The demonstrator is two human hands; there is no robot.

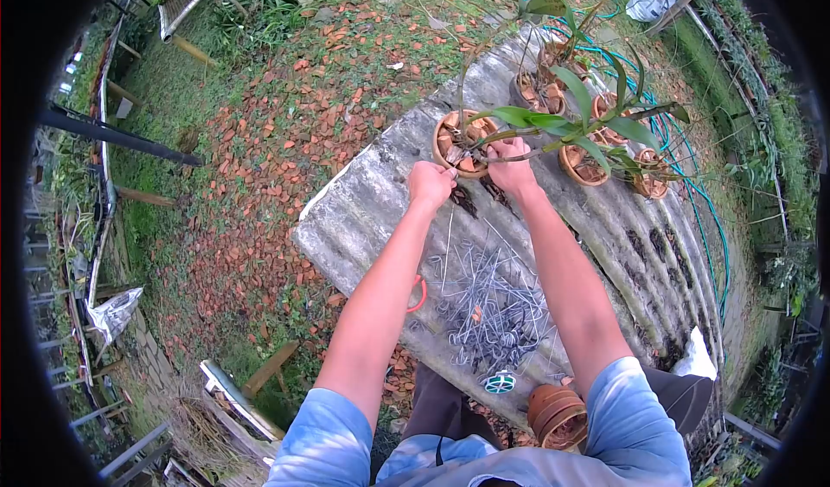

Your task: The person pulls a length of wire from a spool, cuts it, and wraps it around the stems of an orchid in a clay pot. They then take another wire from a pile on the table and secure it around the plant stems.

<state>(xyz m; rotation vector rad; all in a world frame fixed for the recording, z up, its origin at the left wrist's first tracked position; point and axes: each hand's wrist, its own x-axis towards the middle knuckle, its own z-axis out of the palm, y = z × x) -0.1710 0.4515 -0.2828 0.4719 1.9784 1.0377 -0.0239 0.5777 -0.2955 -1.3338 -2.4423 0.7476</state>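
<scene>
A round clay pot filled with broken brick pieces and dry roots stands on a corrugated sheet. At its near left rim, my left hand is closed in a pinch; what lies between the fingertips is too small to make out. My right hand is closed at the pot's right rim, its fingertips partly over the edge. Long green orchid leaves reach across just above my right hand. Between my forearms lies a tangled heap of bent metal wires.
More potted orchids in clay pots stand to the right. Stacked clay pots, a green round object and a red-orange curved handle are near my body. A teal hose runs behind. Brick chips cover the ground left.
</scene>
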